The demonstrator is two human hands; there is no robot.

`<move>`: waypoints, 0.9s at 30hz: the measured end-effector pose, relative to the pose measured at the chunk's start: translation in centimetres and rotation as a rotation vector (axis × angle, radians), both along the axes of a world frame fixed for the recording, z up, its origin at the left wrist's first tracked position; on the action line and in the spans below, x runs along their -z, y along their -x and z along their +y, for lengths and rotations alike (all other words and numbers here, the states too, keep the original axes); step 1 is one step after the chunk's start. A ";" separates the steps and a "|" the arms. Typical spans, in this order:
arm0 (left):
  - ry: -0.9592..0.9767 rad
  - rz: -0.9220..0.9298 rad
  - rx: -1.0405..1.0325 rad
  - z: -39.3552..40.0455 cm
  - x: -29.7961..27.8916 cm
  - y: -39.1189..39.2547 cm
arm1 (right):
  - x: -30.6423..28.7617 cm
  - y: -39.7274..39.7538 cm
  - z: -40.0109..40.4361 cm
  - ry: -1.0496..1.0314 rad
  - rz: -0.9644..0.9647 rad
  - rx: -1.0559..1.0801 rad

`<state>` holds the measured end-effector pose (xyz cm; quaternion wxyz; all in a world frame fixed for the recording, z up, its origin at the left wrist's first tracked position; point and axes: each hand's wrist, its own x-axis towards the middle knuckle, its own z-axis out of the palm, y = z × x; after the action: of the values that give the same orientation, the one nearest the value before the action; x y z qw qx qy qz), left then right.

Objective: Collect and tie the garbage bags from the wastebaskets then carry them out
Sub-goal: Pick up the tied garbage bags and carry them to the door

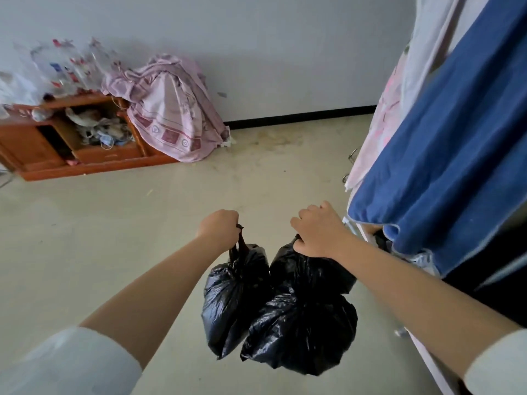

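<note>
Bags (273,303) hang off floor (85,238), L grip (218,226), R grip (316,232); blue cloth (445,155) close R.

Wall (285,52): plain, pale, with a dark baseboard (299,116).
Floor (142,223): beige, stained near the wall.
Cabinet (71,143): low, orange wood, cluttered, draped with pink cloth (171,115).
Right side: blue fabric (456,138) hung.

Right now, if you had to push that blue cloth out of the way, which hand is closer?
The right hand. It hangs beside the blue cloth, while the left hand is farther away. Both are shut on black garbage bags, so neither is free.
</note>
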<state>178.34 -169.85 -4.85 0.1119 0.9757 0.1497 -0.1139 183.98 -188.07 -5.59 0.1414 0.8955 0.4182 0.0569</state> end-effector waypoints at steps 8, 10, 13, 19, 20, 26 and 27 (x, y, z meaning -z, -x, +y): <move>0.000 -0.039 0.072 5.6 -0.3 -26.3 | -0.3 -27.8 3.0 -0.064 -0.136 0.156; -0.013 -0.057 0.116 6.6 -1.0 -33.4 | -1.3 -34.3 4.0 -0.042 -0.141 0.191; 0.001 -0.064 0.152 7.9 -1.6 -43.5 | -3.5 -44.1 4.9 0.026 -0.102 0.229; -0.033 -0.073 0.170 10.1 -1.3 -63.8 | -4.0 -63.0 6.2 0.062 -0.029 0.342; -0.052 -0.083 0.172 10.2 -1.3 -67.2 | -3.7 -66.5 6.5 0.052 -0.026 0.350; -0.072 -0.103 0.146 10.1 -0.7 -87.4 | -2.3 -87.2 7.2 0.007 -0.068 0.342; -0.078 -0.094 0.144 10.0 -0.6 -90.6 | -2.1 -90.5 7.2 0.008 -0.060 0.355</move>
<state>268.91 -159.82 -4.20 0.0724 0.9919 0.0779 -0.0697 274.46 -180.85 -3.54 0.1652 0.9525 0.2494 0.0563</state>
